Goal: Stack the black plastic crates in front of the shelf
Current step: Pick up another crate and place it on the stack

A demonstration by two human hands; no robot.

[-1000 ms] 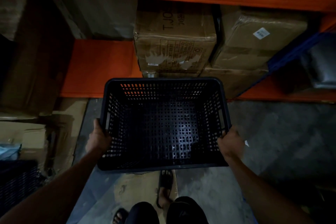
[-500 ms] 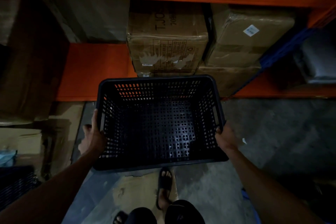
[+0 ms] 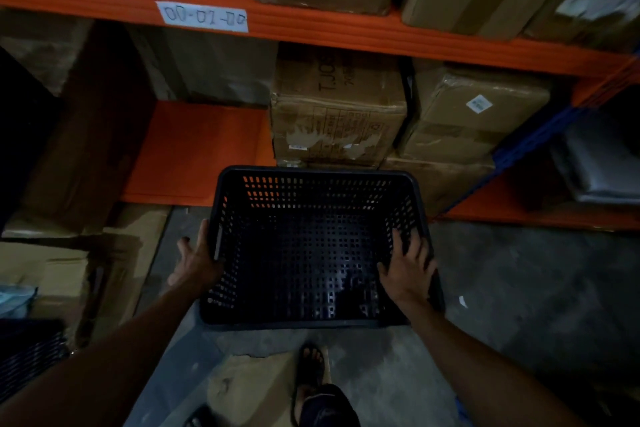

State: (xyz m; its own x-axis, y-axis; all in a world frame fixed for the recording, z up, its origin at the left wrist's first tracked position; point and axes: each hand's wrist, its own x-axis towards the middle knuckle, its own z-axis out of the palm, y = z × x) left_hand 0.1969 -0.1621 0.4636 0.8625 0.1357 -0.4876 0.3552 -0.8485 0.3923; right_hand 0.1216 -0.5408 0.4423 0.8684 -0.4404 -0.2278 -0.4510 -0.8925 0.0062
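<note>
A black perforated plastic crate (image 3: pixel 311 253) sits low over the concrete floor, right in front of the orange shelf (image 3: pixel 194 152). I cannot tell whether it touches the floor. My left hand (image 3: pixel 195 263) presses its palm against the crate's left wall by the handle slot, fingers spread outward. My right hand (image 3: pixel 408 267) lies over the right rim with its fingers reaching down inside the crate. The crate is empty. Part of another black crate (image 3: pixel 31 354) shows at the lower left edge.
Cardboard boxes (image 3: pixel 336 114) fill the shelf just behind the crate. Flattened cardboard (image 3: pixel 114 267) lies on the floor to the left. My sandalled foot (image 3: pixel 310 371) stands on a cardboard sheet behind the crate. Bare concrete floor (image 3: pixel 526 288) spreads to the right.
The crate has gone down and forward toward the shelf's foot. My right hand has shifted from the outer side onto the rim, fingers inside. My left hand's fingers have spread.
</note>
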